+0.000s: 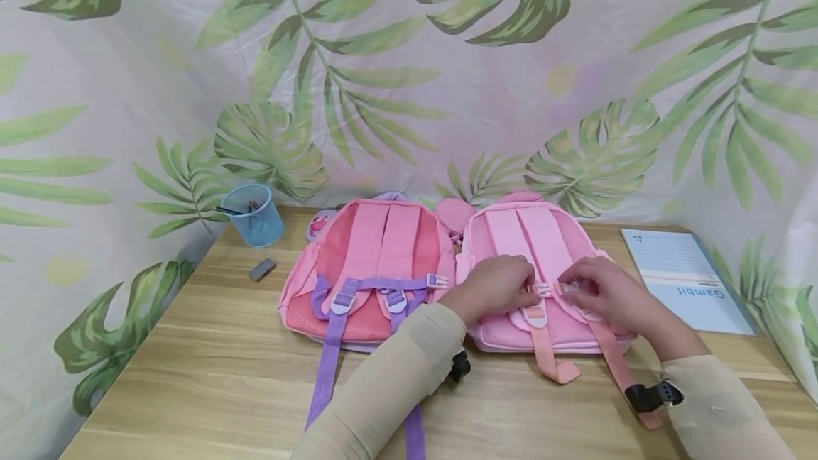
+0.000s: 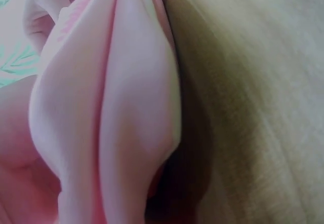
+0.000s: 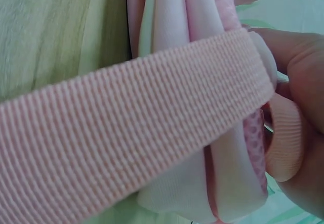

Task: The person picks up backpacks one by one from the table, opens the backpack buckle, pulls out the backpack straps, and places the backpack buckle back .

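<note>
I see the left hand (image 1: 500, 288) pinching the white buckle (image 1: 543, 290) on the pink backpack (image 1: 498, 331), the right hand (image 1: 603, 295) a facing strap end (image 1: 568, 289): apparently fastening, next needing steady alignment.

Beige sleeves (image 1: 390, 382), black wrist cameras (image 1: 648, 398), bare hands (image 1: 498, 286)

Pale buckle (image 1: 543, 290) is partly covered by left hand (image 1: 498, 285) and right hand (image 1: 606, 294); joined or apart, cannot tell. One purple strap (image 1: 415, 436) runs hidden behind left sleeve (image 1: 390, 385), cut by bottom edge. Contents (image 1: 253, 206) of blue cup (image 1: 264, 228) too small to name.
</note>
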Demonstrator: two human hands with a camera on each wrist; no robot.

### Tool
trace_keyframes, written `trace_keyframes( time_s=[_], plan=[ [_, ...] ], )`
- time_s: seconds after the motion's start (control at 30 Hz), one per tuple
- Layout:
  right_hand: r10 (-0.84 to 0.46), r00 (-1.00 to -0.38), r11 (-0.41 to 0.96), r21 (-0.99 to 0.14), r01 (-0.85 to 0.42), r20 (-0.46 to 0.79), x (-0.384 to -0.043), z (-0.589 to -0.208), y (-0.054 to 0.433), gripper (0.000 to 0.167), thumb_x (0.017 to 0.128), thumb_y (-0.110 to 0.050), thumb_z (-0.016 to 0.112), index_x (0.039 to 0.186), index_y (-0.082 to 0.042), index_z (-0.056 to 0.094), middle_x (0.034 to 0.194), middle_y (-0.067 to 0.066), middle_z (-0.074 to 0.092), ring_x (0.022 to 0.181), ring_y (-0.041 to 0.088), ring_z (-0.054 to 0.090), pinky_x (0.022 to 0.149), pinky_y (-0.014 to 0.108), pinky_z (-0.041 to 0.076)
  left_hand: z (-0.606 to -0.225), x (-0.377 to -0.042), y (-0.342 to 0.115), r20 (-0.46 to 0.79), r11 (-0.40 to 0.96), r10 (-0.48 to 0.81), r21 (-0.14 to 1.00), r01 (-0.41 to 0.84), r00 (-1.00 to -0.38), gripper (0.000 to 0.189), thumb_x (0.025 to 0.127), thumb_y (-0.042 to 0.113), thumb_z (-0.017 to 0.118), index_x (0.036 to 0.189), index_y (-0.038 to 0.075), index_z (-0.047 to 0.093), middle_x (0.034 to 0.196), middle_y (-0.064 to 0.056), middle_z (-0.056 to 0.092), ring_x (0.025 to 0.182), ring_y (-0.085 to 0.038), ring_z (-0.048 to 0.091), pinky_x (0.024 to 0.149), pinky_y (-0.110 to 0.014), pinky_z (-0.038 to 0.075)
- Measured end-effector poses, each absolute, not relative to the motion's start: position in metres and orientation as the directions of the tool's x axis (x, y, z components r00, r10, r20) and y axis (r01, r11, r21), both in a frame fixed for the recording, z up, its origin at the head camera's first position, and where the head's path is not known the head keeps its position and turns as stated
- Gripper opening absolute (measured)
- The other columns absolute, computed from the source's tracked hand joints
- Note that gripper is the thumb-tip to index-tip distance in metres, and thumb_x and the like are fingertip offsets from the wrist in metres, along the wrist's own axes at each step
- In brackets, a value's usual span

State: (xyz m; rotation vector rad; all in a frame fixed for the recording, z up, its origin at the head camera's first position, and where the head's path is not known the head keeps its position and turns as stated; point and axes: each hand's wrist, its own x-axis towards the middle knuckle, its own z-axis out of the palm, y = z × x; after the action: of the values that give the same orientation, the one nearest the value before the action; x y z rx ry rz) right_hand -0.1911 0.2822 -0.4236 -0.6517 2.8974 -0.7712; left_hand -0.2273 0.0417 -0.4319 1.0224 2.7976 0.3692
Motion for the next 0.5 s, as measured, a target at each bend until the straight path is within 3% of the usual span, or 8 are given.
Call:
trace_keyframes(
  time_s=[0.3, 0.5],
  plan=[
    [-0.406, -0.913, 0.778, -0.506, -0.372, 0.047, -0.19, -0.422, 0.283, 0.028, 0.096, -0.012, 0.081, 0.123, -0.011, 0.075, 0.102, -0.001, 0.066, 0.092, 0.017, 0.052, 0.077, 0.026, 0.045, -0.426, -0.228, 0.037, -0.001, 0.717, 0.667, 0.273, 0.642, -0.745, 0.023, 0.103, 0.043, 0.071, 0.109, 0.02, 0.071, 0.093, 0.009, 0.061, 0.084, -0.007, 0.057, 0.073, -0.024, 0.046],
    [-0.41, -0.902, 0.742, -0.527, -0.414, 0.132, -0.185, -0.418, 0.281, 0.02, 0.099, -0.01, 0.077, 0.119, -0.01, 0.077, 0.106, 0.003, 0.071, 0.093, 0.017, 0.056, 0.08, 0.031, 0.05, -0.418, -0.227, 0.033, 0.029, 0.709, 0.667, 0.28, 0.647, -0.744, 0.023, 0.103, 0.043, 0.071, 0.107, 0.021, 0.07, 0.092, 0.009, 0.06, 0.084, -0.006, 0.056, 0.072, -0.023, 0.045]
  ],
)
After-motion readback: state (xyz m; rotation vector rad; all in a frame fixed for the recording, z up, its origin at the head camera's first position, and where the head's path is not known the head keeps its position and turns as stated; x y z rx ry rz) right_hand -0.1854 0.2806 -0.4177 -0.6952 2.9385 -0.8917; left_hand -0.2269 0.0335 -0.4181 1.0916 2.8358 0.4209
